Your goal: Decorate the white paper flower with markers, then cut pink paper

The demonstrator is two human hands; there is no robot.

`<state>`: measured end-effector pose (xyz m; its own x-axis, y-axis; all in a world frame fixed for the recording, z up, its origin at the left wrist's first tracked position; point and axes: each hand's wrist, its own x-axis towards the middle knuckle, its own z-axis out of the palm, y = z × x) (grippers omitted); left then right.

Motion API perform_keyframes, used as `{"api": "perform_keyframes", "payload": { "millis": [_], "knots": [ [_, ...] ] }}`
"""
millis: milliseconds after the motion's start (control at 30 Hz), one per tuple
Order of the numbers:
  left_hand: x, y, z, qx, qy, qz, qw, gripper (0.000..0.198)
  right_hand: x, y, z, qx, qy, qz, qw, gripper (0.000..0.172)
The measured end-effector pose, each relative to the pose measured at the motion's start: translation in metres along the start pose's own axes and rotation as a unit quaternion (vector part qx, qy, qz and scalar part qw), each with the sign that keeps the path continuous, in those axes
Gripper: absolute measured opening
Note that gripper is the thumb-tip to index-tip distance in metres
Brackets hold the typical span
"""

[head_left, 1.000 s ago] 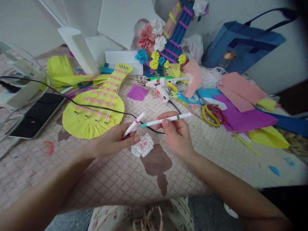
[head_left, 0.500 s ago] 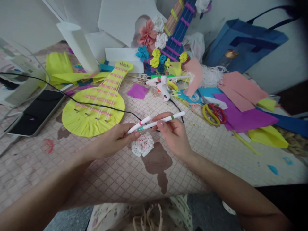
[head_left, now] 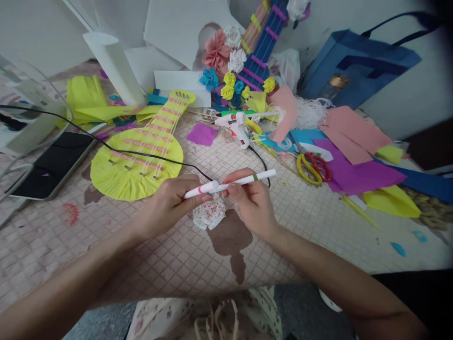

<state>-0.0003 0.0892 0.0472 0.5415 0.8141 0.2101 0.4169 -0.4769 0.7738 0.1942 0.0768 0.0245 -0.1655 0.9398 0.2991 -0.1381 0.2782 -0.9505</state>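
Observation:
My left hand (head_left: 168,205) is closed around a white marker with a pink band (head_left: 200,190), tilted up to the right. In my right hand (head_left: 253,205), thumb and fingers pinch a second white marker with a green band (head_left: 264,175). The inner ends of the two markers overlap between my hands; I cannot tell whether either is capped. Just below them on the table lies a crumpled white paper flower with red and green specks (head_left: 208,215), its upper edge partly covered by my left hand. To the left sits a yellow paper-covered toy guitar (head_left: 138,184).
A hot glue gun (head_left: 239,127) lies beyond my hands, its black cord crossing the guitar. Scissors (head_left: 311,170) and coloured paper sheets (head_left: 368,174) are at right. A phone (head_left: 54,163) lies left. Paper flowers (head_left: 216,48) and a blue bag (head_left: 357,71) stand behind.
My left hand has turned slightly, and the pink-banded marker lies flatter. The green-banded marker has shifted a little right and down, with its inner end now partly behind the other marker.

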Motion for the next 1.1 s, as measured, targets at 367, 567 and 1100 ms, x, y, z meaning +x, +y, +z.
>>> {"api": "perform_keyframes", "payload": {
  "millis": [367,567,1100],
  "knots": [
    [0.003,-0.004,-0.004,-0.034,0.034,-0.144,0.988,0.033,0.012,0.007,-0.013,0.071,0.041,0.036,0.996,0.020],
    [0.004,-0.008,0.004,0.003,0.108,-0.071,0.992,0.034,0.010,-0.002,-0.013,0.222,-0.175,0.277,0.918,0.028],
    [0.002,-0.006,0.009,0.126,-0.032,0.022,0.991,0.014,0.001,-0.001,-0.013,0.033,-0.108,0.086,0.990,0.021]
  ]
}}
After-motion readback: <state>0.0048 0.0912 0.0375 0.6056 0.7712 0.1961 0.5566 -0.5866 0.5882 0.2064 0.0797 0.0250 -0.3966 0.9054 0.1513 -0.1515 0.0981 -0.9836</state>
